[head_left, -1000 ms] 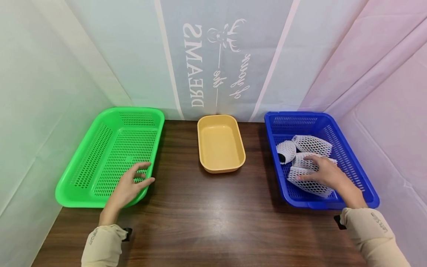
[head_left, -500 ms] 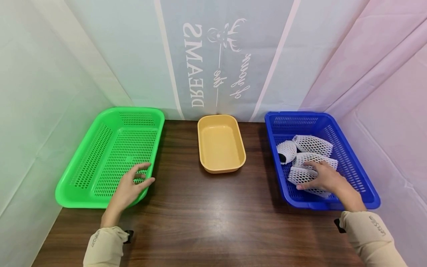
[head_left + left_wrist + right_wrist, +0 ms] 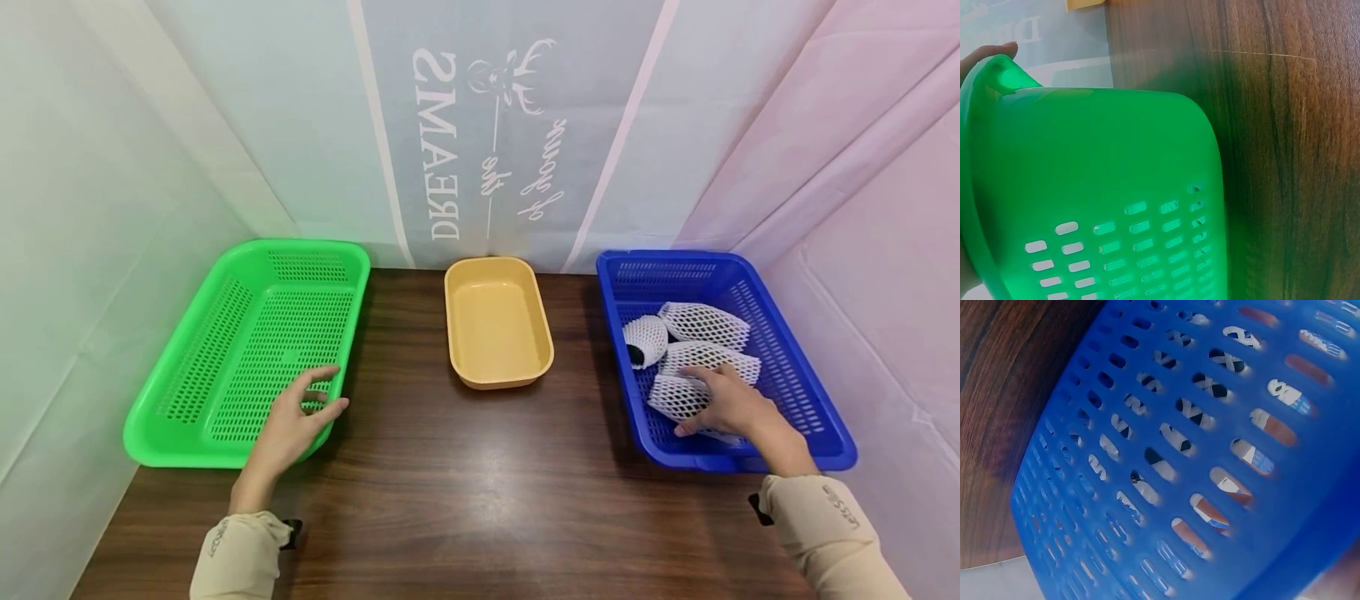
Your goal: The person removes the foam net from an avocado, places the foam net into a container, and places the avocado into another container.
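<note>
My left hand [image 3: 288,421] hangs over the right rim of the green plastic basket [image 3: 341,367], with fingers loosely bent and thumb apart from them. Nothing is held in it. In the blue plastic basket [image 3: 652,446] lie several things in white foam netting. My right hand [image 3: 738,408] reaches over the nearest netted piece [image 3: 675,396], thumb at its near side and fingers spread toward its far side; firm contact cannot be made out. Beyond lie another netted piece [image 3: 675,357], a long one [image 3: 705,325], and a rounded one [image 3: 647,337] showing a black end.
Between the baskets, a yellow tray [image 3: 498,333] stands on the brown wooden table [image 3: 480,492] near the back cloth [image 3: 495,133]. Cloth walls enclose the left and right sides. In the right wrist view, the blue basket's slotted wall [image 3: 1222,487] hides most of the hand.
My right hand has shifted slightly toward the near side of the blue basket, its thumb and fingers spreading wider over the nearest netted piece. The left hand stays almost where it was.
</note>
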